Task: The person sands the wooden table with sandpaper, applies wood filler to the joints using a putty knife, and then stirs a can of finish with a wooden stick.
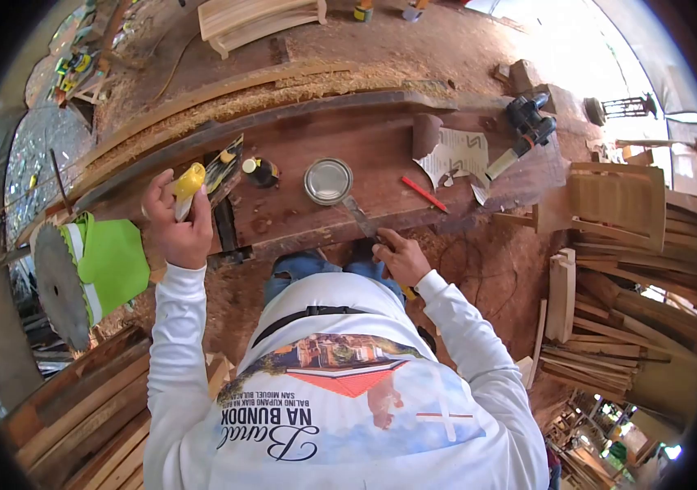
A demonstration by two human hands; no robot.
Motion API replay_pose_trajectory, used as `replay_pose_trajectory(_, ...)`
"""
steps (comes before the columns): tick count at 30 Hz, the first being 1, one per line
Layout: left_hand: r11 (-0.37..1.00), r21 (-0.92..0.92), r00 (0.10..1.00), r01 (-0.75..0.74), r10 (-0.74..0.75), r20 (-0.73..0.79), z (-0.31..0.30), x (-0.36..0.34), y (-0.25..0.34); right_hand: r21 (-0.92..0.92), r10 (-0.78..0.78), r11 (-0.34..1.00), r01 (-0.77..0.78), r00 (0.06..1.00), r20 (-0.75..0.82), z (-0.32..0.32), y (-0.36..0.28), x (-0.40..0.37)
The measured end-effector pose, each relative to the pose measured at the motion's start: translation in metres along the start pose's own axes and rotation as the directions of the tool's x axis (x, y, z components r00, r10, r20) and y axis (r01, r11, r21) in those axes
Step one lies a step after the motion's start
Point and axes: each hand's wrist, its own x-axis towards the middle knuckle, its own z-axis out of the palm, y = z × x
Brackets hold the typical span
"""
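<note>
Left hand (175, 224) grips a yellow plastic-handled tool (188, 184); right hand (399, 257) clasps a flat metal scraper (361, 219) touching a round silver tin (328, 180) on a dark wooden workbench (348, 147).

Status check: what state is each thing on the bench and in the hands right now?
left hand: shut on yellow object.
right hand: shut on blade tool, tip at the tin.
tin: open, upright.
small bottle: yellow cap on, upright.
red pencil: lying flat.
paper: torn, curled.
power tool: lying on bench, untouched.
</note>
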Motion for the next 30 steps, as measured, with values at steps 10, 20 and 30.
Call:
replay_pose_trajectory(10, 0.967, -0.237, 0.992, 0.091, -0.066, 0.109, 0.02, -0.003, -0.014, -0.388, -0.104, 0.915, 0.112, 0.994, 0.041, -0.009, -0.042, 0.005)
replay_pose_trajectory(20, 0.97, -0.244, 0.993, 0.004, 0.025, 0.115, 0.026, -0.001, -0.017, -0.55, -0.112, 0.81, 0.203, 0.974, 0.195, -0.015, -0.049, 0.032)
replay_pose_trajectory(30, 0.958, -0.279, 0.988, 0.072, -0.031, 0.15, 0.033, -0.016, -0.023, -0.672, -0.337, 0.53, 0.517, 0.856, 0.393, -0.016, -0.04, 0.049)
